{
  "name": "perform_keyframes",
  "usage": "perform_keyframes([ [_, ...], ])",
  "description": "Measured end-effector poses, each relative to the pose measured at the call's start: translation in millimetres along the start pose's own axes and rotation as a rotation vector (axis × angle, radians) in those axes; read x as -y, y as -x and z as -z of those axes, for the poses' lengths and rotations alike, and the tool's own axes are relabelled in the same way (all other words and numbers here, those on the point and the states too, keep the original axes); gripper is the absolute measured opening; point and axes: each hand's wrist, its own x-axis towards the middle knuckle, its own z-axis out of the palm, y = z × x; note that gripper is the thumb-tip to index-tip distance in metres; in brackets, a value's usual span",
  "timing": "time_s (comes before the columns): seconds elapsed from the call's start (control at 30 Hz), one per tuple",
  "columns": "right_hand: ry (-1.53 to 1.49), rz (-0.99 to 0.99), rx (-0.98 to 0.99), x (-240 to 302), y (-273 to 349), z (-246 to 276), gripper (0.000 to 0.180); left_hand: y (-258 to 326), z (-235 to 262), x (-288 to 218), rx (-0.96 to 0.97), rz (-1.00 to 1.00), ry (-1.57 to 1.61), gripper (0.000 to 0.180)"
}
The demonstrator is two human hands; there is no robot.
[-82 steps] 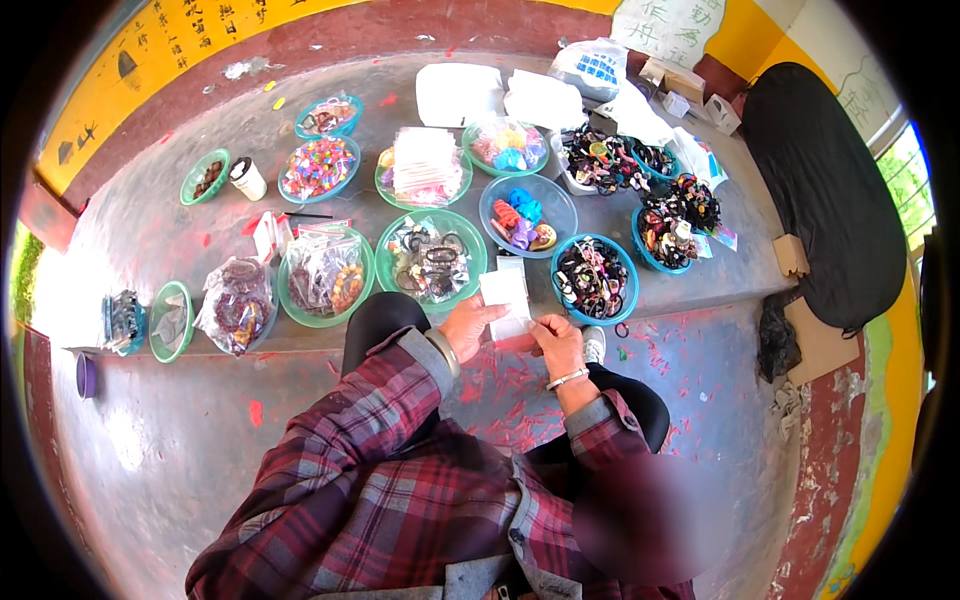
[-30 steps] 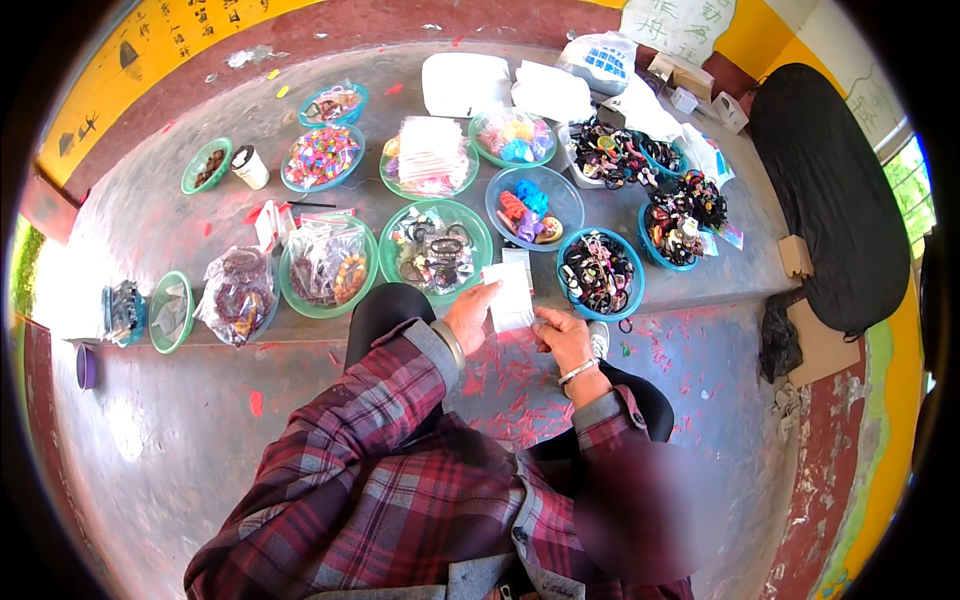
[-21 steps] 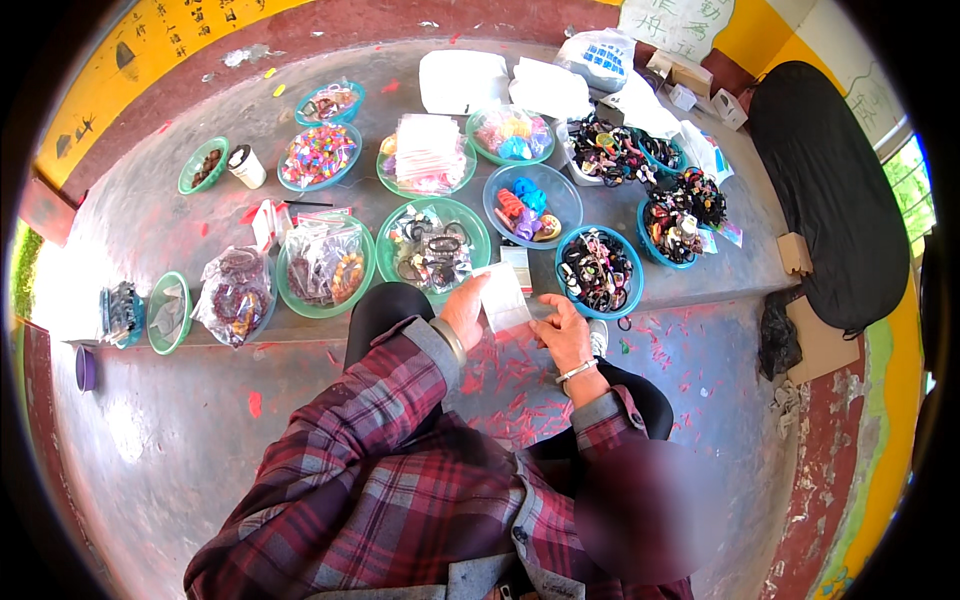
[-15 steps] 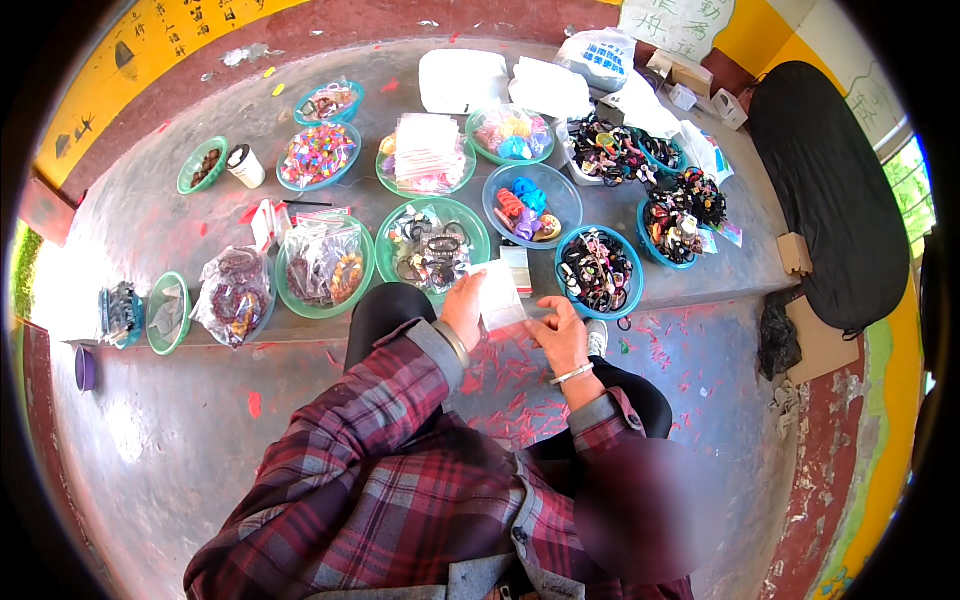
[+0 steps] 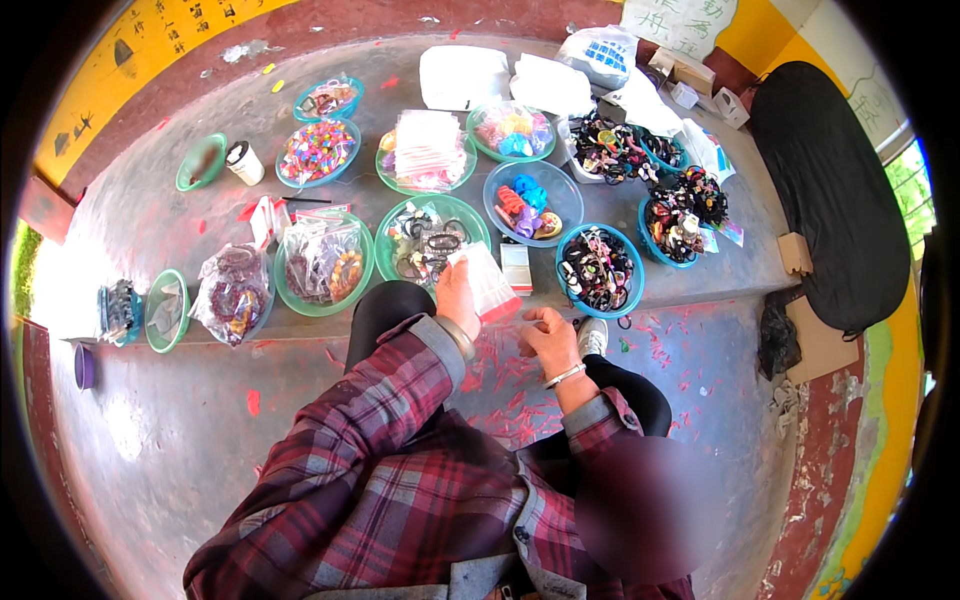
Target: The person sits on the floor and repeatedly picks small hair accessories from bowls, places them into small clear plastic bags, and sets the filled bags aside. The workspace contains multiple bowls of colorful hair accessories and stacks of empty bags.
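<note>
left hand (image 5: 455, 300) grasping bag (image 5: 490, 287) by its left side, near green bowl (image 5: 470, 219); right hand (image 5: 550, 342) just apart, fingers curled, can't tell if holding anything.

The person wears a plaid jacket (image 5: 400, 480) in maroon, grey and black, with plain grey cuffs (image 5: 436, 347) and a dark button (image 5: 521, 535). A metallic bangle (image 5: 460, 341) circles the left wrist (image 5: 456, 319), a pale bracelet (image 5: 567, 376) (the slimmer band) the right wrist (image 5: 559, 362). Farther out show black trousers (image 5: 645, 400) and a white shoe (image 5: 594, 338).
</note>
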Motion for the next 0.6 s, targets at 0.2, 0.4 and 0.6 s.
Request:
perform_keyframes([
  [0.2, -0.159, -0.159, -0.004, -2.3, -1.7, -0.4, 0.021, -5.1, 11.3, 13.4, 0.132, 0.057, -0.004, 0.030],
  [0.4, -0.280, -0.146, -0.015, -1.7, -3.9, 5.6, 0.018, -2.2, 4.6, 3.8, 0.214, 0.245, 0.123, 0.030],
  [0.6, -0.174, -0.004, 0.000, 1.8, 0.4, -1.7, 0.015, -4.9, 0.2, 1.4, 0.064, 0.311, 0.171, 0.028],
])
